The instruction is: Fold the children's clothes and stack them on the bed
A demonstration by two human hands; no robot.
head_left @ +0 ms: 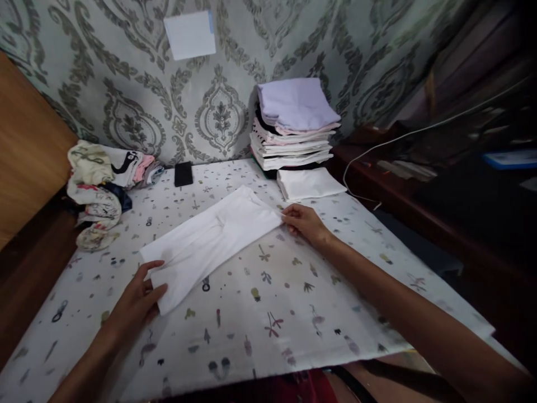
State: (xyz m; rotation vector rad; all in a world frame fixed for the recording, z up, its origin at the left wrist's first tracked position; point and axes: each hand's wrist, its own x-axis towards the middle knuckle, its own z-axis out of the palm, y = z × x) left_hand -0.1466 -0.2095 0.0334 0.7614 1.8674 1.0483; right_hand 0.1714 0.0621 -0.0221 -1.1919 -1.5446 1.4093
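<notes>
White pants (218,235), or a garment much like them, lie folded lengthwise and slanting across the patterned cloth in front of me. My left hand (140,294) holds the lower left end, thumb over the fabric and other fingers partly hidden under its edge. At the opposite end, my right hand (302,223) pinches a corner between thumb and fingers. Creases run along the middle of the fabric. Just beyond my right hand is a folded white cloth piece (310,183).
A tall stack of folded clothes (293,129) stands against the wall. Crumpled clothes (100,184) are heaped at the left, beside a black phone-like object (183,174). A white cable (377,146) crosses the dark furniture at the right. The patterned tablecloth (260,330) ends near me.
</notes>
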